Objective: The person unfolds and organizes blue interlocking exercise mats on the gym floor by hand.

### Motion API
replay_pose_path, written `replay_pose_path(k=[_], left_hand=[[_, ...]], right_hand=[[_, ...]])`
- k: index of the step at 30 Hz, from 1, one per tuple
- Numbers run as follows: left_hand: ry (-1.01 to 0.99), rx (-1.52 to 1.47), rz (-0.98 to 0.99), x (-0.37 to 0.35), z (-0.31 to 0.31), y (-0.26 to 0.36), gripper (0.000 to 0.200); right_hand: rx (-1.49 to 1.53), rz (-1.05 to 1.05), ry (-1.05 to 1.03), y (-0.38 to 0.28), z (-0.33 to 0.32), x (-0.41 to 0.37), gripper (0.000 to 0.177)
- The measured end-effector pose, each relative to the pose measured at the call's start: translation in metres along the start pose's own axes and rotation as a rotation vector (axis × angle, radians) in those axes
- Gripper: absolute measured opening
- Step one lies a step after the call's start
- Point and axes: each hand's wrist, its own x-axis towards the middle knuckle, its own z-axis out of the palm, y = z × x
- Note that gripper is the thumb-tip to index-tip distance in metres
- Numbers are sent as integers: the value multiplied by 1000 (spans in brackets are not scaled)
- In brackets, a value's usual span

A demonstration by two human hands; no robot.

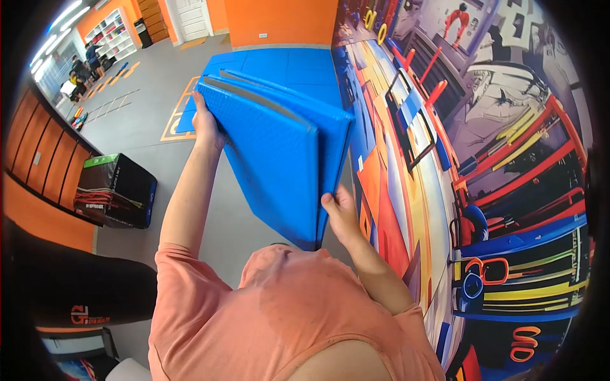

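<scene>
A folded blue mat (267, 152), its panels slightly fanned apart at the top, is held up in front of my chest. My left hand (206, 120) grips its upper left edge, thumb on the near face and the other fingers mostly hidden. Lower down on the right edge, my right hand (341, 213) holds the mat with its thumb on the near side. The mat's lower corner comes close to my shirt. Beyond it, blue mats (286, 63) lie on the grey floor.
A black box (117, 190) stands at left, above a black padded cylinder (76, 279). Along the right runs a mural wall (394, 190) with red racks (540, 165) and hanging bands. Several people (82, 73) are far back left, near a floor ladder (114, 105).
</scene>
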Motion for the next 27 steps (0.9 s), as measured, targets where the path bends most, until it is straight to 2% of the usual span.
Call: replay_pose_path(k=[2,4,5,6,10,11,12,14,15,16,18,19,20,22,23,24,25,27], left_hand=[[57,-73,1,-3,-14,13,83],[125,-145,5,0,-43,26,82],[84,-168,15,11,-66,26,80],[41,-189,31,10,-78,41,79],[188,-159,93,-3,-134,78,76],[320,-86,4,-32,-129,102,73],[288,-159,56,-29,-149,107,71],[279,-98,58,-46,-178,121,70],[258,-68,116,-34,-213,112,71],[250,-44,112,-37,-238,110,73],[306,6,-3,-55,-276,112,79],[316,-28,-12,-66,-287,114,81],[328,-62,-23,-77,-295,119,83],[329,-88,-40,-68,-351,109,86],[398,-103,2,-66,-366,110,86],[469,-115,43,-65,-376,114,87],[641,6,162,-63,-386,121,85],[652,84,134,-75,-401,150,77]], right_hand=[[-12,-50,-143,16,20,-4,55],[165,-12,-285,20,52,-10,64],[116,18,-346,19,71,-14,69],[35,76,-344,23,89,-18,73],[-30,50,-394,44,153,-28,80],[-87,18,-413,51,165,-32,81],[-73,24,-428,54,178,-39,81],[-340,-180,-507,57,200,-46,78],[-521,-354,-530,61,208,-51,67],[-520,-360,-532,65,219,-58,67],[-583,-391,-609,74,235,-73,39],[-613,-449,-558,93,239,-83,17],[-618,-452,-563,104,241,-91,17],[-706,-270,-312,125,242,-102,13],[-771,-159,-190,139,238,-100,17],[-677,-88,-107,133,235,-95,19],[-583,-17,-25,128,231,-83,22],[-548,-31,139,121,209,-57,29]])
